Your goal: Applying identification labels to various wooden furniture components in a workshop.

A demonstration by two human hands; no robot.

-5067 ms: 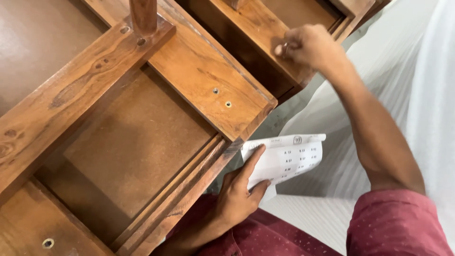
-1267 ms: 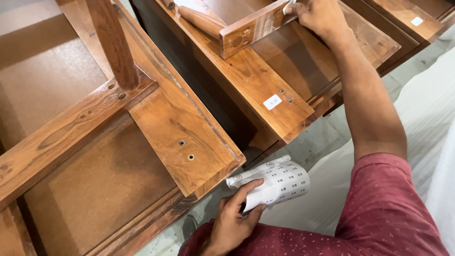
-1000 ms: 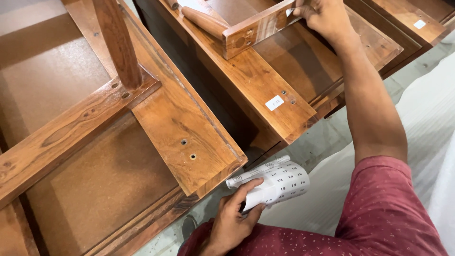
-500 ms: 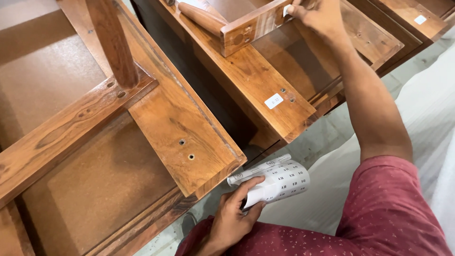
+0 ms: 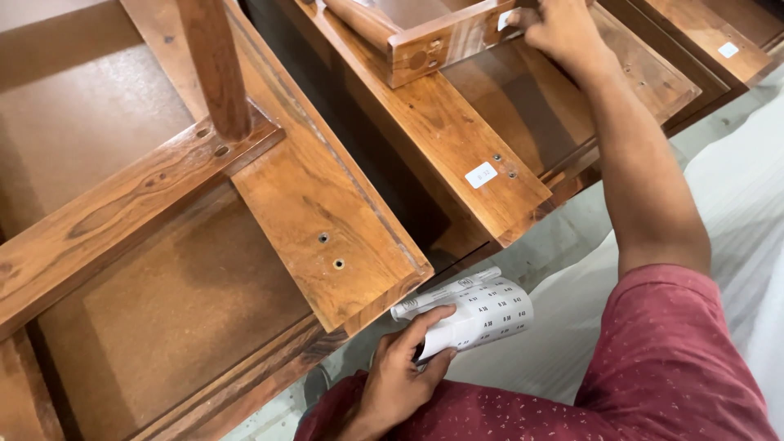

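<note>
By the wooden frame, left hand grips label sheet.

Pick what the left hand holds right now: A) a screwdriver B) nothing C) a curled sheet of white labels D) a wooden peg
C: the left hand grips a curled white label sheet near the person's lap, while the right hand reaches up to the wooden frame.
</note>
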